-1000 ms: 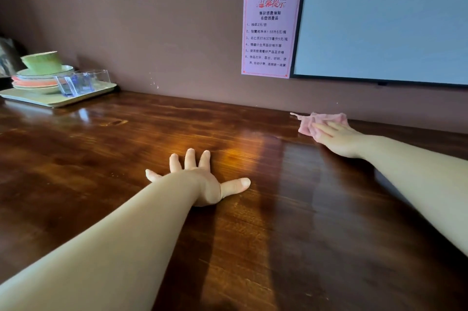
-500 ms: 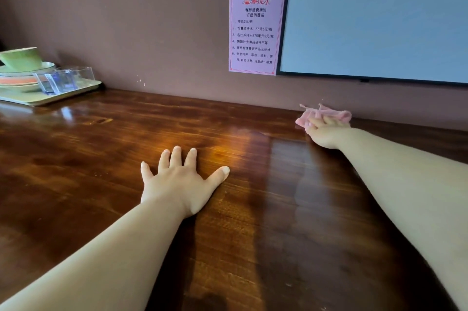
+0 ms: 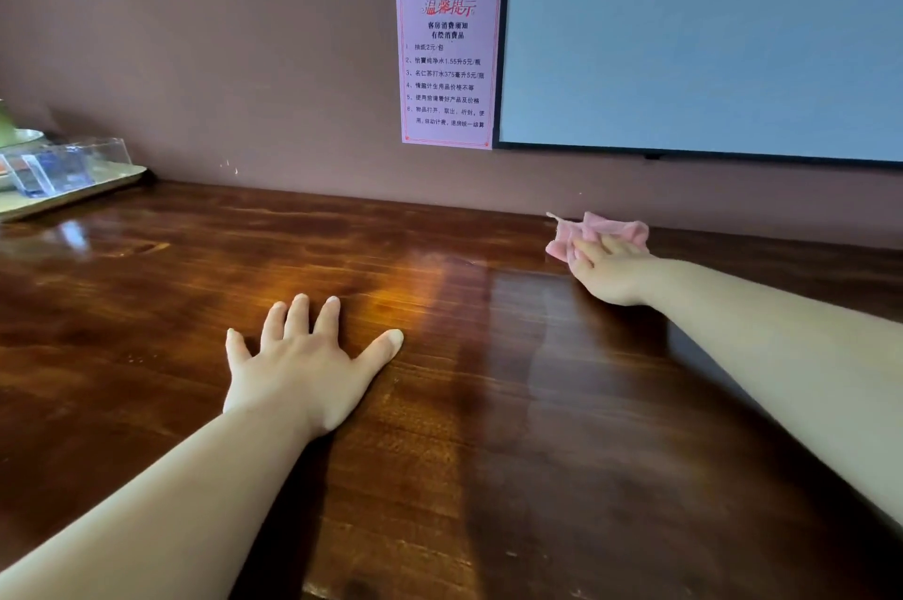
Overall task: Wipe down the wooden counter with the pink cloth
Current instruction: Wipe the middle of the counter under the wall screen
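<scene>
Now left hand (image 3: 303, 370) lies flat on the wooden bench (image 3: 146, 306), fingers spread wide, holding nothing. Far to its left, a tray (image 3: 73, 194) with a clear box (image 3: 68, 164). Beyond and right of it, a pink notice (image 3: 447, 64) on the wall. Right hand (image 3: 611, 274) presses the bunched pink cloth (image 3: 598, 233) onto the bench under its fingers, cloth by the wall below a framed screen (image 3: 708, 37).

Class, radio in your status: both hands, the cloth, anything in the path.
Left hand flat on wooden counter. Right hand pressing pink cloth by wall. Tray far left, out of the way.
</scene>
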Action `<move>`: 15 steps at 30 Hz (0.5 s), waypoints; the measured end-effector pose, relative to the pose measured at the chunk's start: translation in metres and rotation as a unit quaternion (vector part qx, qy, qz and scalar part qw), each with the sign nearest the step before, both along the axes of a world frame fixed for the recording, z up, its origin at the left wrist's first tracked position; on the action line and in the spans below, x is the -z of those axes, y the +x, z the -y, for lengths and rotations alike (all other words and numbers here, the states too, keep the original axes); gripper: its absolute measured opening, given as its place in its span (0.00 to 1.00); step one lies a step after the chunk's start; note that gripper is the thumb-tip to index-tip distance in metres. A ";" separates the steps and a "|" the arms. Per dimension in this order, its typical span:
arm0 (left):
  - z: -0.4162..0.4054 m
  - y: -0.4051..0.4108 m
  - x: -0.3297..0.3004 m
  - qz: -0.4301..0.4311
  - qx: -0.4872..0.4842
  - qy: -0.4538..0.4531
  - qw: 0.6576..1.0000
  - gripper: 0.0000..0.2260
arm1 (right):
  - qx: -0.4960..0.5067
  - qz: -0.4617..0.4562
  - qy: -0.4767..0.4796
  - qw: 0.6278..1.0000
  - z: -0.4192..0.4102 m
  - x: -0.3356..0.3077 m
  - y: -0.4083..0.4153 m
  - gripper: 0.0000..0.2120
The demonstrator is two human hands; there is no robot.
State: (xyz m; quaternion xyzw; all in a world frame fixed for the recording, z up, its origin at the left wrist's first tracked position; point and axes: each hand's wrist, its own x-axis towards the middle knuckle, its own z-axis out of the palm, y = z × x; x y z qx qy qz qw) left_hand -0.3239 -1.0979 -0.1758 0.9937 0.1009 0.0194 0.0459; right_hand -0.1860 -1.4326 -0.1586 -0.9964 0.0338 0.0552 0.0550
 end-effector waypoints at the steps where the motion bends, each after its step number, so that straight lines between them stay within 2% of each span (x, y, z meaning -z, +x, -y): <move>1: -0.001 0.001 0.001 0.002 -0.001 0.000 1.000 0.50 | -0.008 0.004 0.003 1.000 0.006 0.003 -0.002 0.27; 7: -0.001 0.001 -0.001 -0.002 -0.003 0.000 1.000 0.50 | 0.053 0.011 0.022 0.998 0.015 -0.007 0.019 0.28; 11: 0.000 0.002 -0.001 -0.005 0.001 0.004 1.000 0.50 | 0.000 -0.015 0.020 1.000 0.021 0.004 0.012 0.28; 15: -0.002 0.004 -0.001 -0.013 -0.002 0.013 1.000 0.51 | -0.027 -0.004 0.015 1.000 0.039 0.010 0.006 0.28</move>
